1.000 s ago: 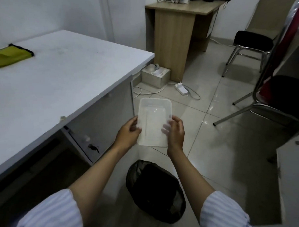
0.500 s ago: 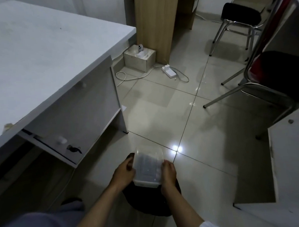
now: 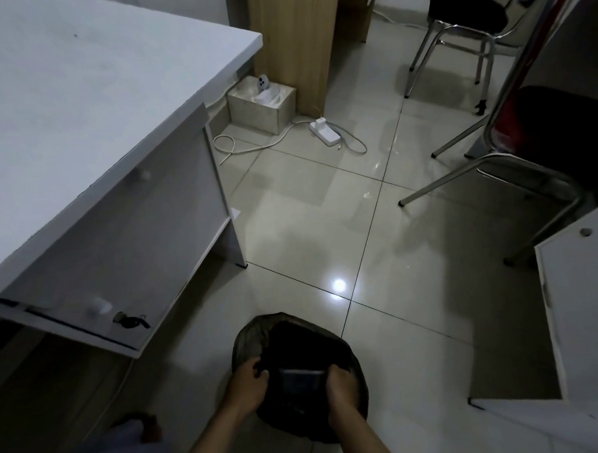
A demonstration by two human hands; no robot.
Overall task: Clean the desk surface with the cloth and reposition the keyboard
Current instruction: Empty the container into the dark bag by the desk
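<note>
White flat desk surface fills the upper left of the view, well apart from both hands. Left hand and right hand each grip with curled fingers one side of a clear plastic rectangular container (it is dim and hard to see), held low inside the black bag-lined round bin that stands on the pale tiled floor.

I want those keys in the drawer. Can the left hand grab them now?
Probably not yet. The left hand seems to hold the clear container down in the black bin bag. Nothing blocks the way to the keys, so once free it likely could.
</note>
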